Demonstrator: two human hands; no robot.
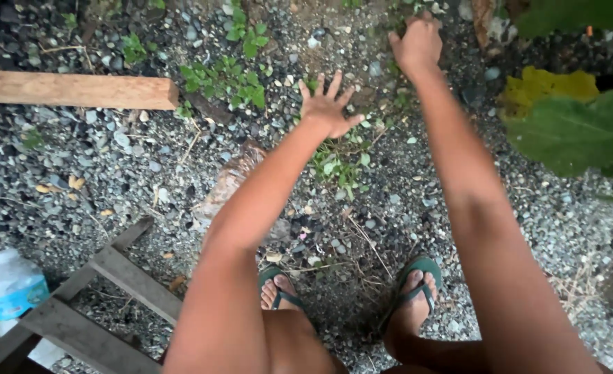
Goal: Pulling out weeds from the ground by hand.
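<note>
Two hands reach over gravel: the right hand [418,43] has its grip pressed together around weed stems [398,17]; the left hand [327,107], fingers spread, hovers above more weeds [341,163].

Outdoor yard: gravel [112,166], weeds [227,79]

left hand [327,107] fingers spread, right hand [417,43] fisted, arms outstretched

Grey, speckled gravel [112,159] dotted with bright green weeds [227,76]. Pale tan plank [71,90], weathered grey-brown wooden frame [112,277], dark green sandals [420,273]. Clear bottle [15,291] with blue label, yellowing leaf [548,86] beside deep green leaves [576,131].
</note>
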